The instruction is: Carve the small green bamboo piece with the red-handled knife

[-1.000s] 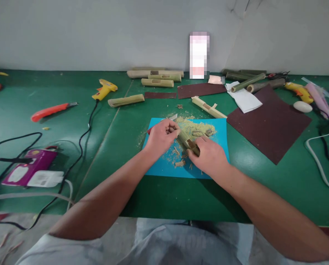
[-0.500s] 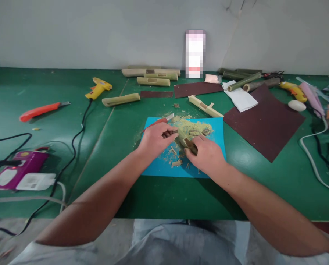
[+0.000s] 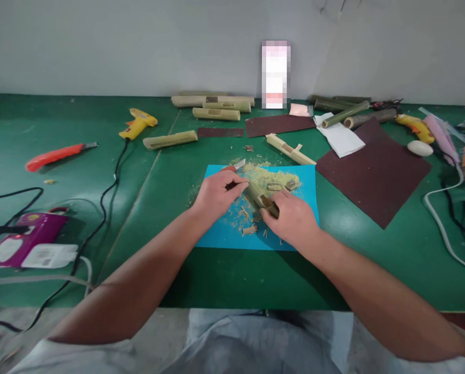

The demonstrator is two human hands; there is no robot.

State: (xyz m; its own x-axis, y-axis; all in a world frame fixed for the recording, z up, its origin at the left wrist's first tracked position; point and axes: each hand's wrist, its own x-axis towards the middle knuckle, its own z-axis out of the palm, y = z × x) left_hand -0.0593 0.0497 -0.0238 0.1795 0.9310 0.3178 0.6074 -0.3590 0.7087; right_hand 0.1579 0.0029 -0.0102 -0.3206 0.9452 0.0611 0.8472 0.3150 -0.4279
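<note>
A bamboo tube (image 3: 258,193) with a rectangular opening cut in its side lies slanted over a blue sheet (image 3: 220,240). My right hand (image 3: 292,215) is closed around its near right end. My left hand (image 3: 218,195) is at the tube's far end, thumb and fingers pinched together on a small dark brown piece that looks like sandpaper, mostly hidden by the fingers. Behind my left hand lies a red-handled knife (image 3: 239,165), its blade showing and most of its handle covered. Pale bamboo dust (image 3: 269,175) and shavings (image 3: 250,229) are scattered on the sheet.
Several cut bamboo tubes (image 3: 216,114) lie toward the wall. Brown sheets (image 3: 376,176) and white paper (image 3: 343,143) are at right. A yellow glue gun (image 3: 138,123), an orange-handled knife (image 3: 56,157) and a purple power strip (image 3: 47,228) with cables sit at left. A phone (image 3: 276,75) leans on the wall.
My left hand has shifted slightly away and left at the tube's far end, covering more of the red knife handle. My right hand keeps its hold on the tube.
</note>
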